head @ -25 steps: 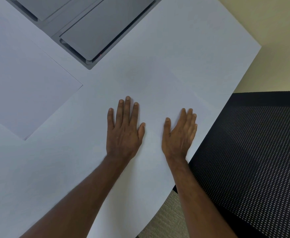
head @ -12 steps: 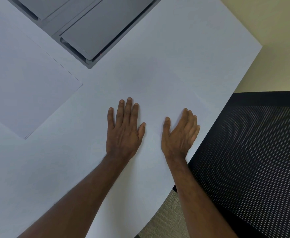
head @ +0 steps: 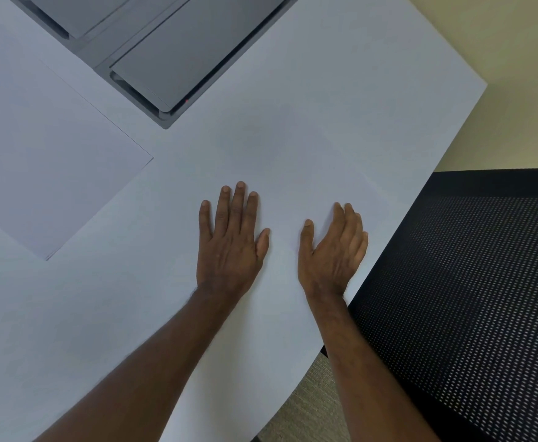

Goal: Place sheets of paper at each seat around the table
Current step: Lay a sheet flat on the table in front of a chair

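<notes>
A white sheet of paper point(head: 299, 161) lies on the white table point(head: 101, 314) in front of a black mesh chair; its edges are faint against the tabletop. My left hand point(head: 229, 244) rests flat on it, fingers straight and slightly apart. My right hand point(head: 334, 250) lies on the sheet's right part near the table edge, tilted onto its thumb side with the fingers lifted a little. Neither hand holds anything. A stack of white sheets point(head: 44, 161) sits at the left, apart from both hands.
A grey recessed panel with two lids point(head: 178, 55) is set into the table at the top. The black mesh chair point(head: 472, 298) stands against the table's curved right edge. Beige carpet point(head: 312, 403) shows below the edge.
My right hand has rolled slightly onto its thumb side, its outer fingers lifting off the sheet. My left hand and the paper have stayed put.
</notes>
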Available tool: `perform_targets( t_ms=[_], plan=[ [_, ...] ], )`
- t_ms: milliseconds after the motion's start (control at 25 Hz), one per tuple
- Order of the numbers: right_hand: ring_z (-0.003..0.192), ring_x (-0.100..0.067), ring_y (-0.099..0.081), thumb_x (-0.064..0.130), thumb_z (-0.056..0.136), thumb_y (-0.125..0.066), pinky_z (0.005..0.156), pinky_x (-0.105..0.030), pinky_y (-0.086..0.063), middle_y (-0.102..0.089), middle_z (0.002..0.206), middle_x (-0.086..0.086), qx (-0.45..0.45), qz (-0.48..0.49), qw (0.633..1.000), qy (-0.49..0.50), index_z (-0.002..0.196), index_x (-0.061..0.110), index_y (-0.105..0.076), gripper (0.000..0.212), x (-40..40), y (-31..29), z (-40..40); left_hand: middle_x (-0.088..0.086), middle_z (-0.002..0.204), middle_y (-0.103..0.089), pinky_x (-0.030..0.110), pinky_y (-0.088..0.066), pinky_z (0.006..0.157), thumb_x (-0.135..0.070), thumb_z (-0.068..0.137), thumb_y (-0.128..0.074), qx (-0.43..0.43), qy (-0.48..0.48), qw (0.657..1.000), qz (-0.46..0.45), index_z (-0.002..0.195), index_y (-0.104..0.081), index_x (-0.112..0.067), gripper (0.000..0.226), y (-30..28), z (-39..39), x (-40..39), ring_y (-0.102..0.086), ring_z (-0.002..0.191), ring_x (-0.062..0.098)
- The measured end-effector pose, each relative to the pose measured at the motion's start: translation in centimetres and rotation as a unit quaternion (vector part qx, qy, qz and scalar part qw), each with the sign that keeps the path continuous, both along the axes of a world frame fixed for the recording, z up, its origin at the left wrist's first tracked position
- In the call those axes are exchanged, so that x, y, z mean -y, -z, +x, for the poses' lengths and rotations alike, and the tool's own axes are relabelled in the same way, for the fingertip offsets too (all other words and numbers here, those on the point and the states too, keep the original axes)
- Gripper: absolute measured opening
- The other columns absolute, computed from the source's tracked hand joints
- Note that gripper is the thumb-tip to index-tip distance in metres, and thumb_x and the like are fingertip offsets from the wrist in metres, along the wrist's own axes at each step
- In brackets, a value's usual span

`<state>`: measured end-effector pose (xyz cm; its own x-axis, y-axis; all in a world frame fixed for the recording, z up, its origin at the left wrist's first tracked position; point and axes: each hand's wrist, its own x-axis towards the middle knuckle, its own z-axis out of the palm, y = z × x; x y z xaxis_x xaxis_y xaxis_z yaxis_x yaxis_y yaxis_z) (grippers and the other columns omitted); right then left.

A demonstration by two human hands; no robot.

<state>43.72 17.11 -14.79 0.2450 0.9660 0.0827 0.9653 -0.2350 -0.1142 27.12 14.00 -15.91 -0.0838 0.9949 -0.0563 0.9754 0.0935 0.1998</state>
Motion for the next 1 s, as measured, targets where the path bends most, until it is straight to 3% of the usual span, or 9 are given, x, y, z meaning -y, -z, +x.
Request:
perform_targets(
  t_ms=[200,440,600,800,1000],
  plan=[
    [0.158,-0.026,-0.032,0.053,0.104,-0.046,0.13,-0.05,-0.023,-0.039,0.167,-0.005,-0.027,-0.007,0.999,-0.017,0.158,0.016,-0.04,0.066,-0.4,-0.1,-2.0,0.012,0.177,-0.008,0.059,-0.013,0.129,-0.048,0.111,-0.028,0.016,-0.019,1.0,-0.001,0.168,-0.015,-0.011,0.069,-0.4,-2.0,-0.1,-0.007,0.164,0.032],
    [0.158,-0.026,-0.03,0.047,0.103,-0.052,0.129,-0.051,-0.025,-0.036,0.168,-0.005,-0.073,0.013,0.997,-0.013,0.158,0.017,-0.037,0.065,-0.2,-2.9,-1.5,0.012,0.177,-0.008,0.047,-0.006,0.133,-0.041,0.109,-0.045,0.197,-0.04,0.979,0.02,0.166,-0.022,-0.012,0.068,-2.4,-2.5,0.4,-0.004,0.164,0.031],
    [0.149,-0.024,-0.04,0.04,0.102,-0.053,0.121,-0.047,-0.038,-0.046,0.16,-0.004,-0.18,0.02,0.978,-0.102,0.152,0.019,-0.044,0.056,-1.6,-4.3,-8.8,0.012,0.176,-0.012,0.045,-0.006,0.133,-0.039,0.108,-0.046,0.175,-0.134,0.974,0.058,0.163,-0.028,-0.012,0.064,-3.5,-9.7,0.6,-0.007,0.164,0.03],
    [0.14,-0.021,-0.047,0.032,0.1,-0.064,0.112,-0.04,-0.047,-0.053,0.152,-0.001,-0.259,-0.056,0.937,-0.226,0.149,0.02,-0.048,0.053,-3.7,-5.1,-19.2,0.013,0.177,-0.009,0.05,-0.008,0.133,-0.035,0.109,-0.047,0.148,-0.27,0.949,0.062,0.163,-0.028,-0.009,0.063,-4.3,-18.5,0.6,-0.005,0.164,0.032],
    [0.144,-0.026,-0.041,0.046,0.098,-0.064,0.111,-0.045,-0.045,-0.045,0.158,-0.005,-0.202,-0.15,0.912,-0.323,0.157,0.016,-0.038,0.071,-6.4,-4.8,-26.4,0.015,0.176,-0.007,0.053,-0.008,0.132,-0.043,0.108,-0.043,0.082,-0.357,0.93,0.04,0.164,-0.025,-0.009,0.068,-3.0,-24.3,1.4,-0.007,0.163,0.036]
  ],
)
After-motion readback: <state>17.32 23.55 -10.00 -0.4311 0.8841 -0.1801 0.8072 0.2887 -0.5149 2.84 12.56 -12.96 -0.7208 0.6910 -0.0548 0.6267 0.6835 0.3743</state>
